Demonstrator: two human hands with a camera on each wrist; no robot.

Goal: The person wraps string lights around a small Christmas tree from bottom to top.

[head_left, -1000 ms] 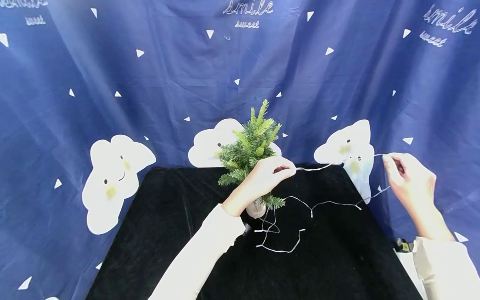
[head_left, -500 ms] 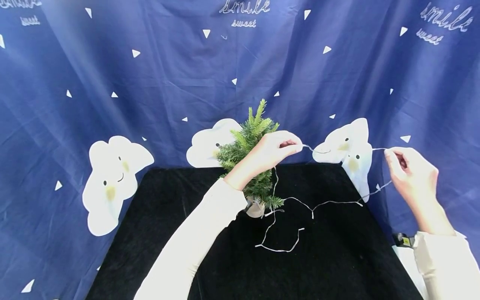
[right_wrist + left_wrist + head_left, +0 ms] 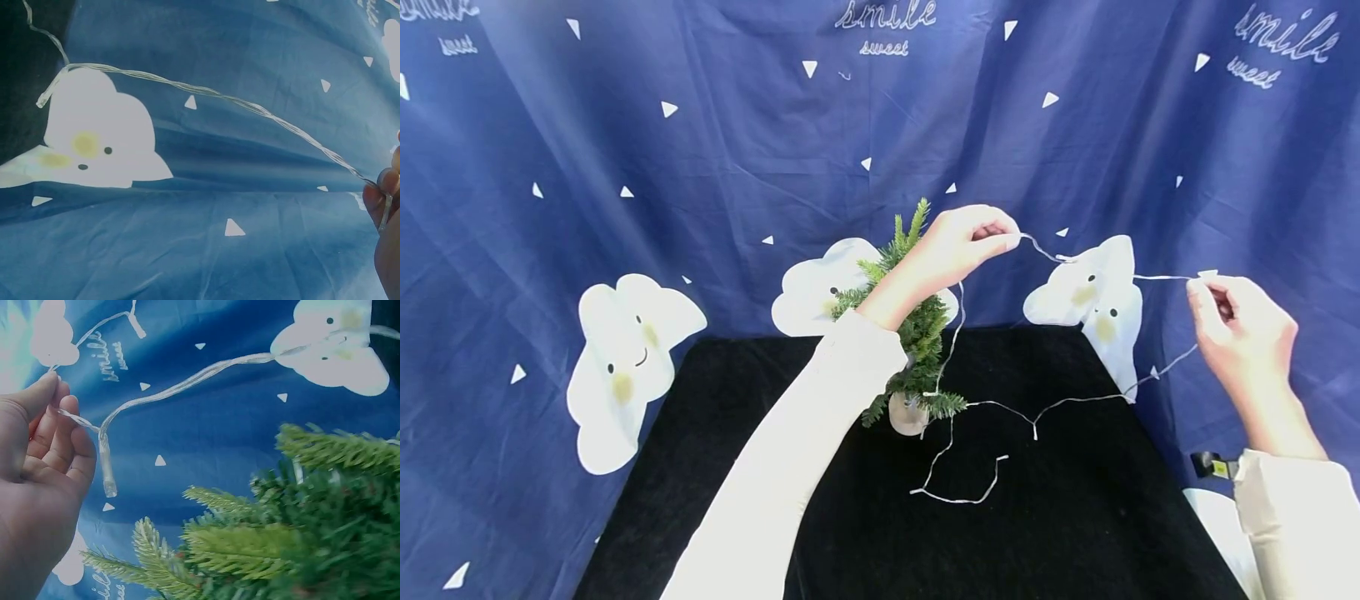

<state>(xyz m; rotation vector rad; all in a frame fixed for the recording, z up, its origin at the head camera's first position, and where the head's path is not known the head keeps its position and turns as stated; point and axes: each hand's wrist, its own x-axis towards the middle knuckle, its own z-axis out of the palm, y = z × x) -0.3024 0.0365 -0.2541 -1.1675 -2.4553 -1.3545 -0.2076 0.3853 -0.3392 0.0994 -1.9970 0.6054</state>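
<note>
My left hand pinches a clear-wired string light between thumb and fingertips, raised in front of the small fir tree's top. The tree stands upright in a pale round base; my left forearm hides part of it. In the left wrist view, a small clear bulb hangs from the wire just beyond my left fingers. Well to the right, my right hand pinches another stretch of the wire. Below each hand the wire runs down to the tree's lower branches, and one end lies curled on the black cloth.
A black cloth covers the table under the tree. Behind and around it hangs a blue curtain with white triangles and clouds. A small black device sits by the right sleeve cuff.
My left hand has risen from mid-tree to near the treetop, pulling wire up with it. My right hand has moved slightly up and to the right, still pinching the wire.
</note>
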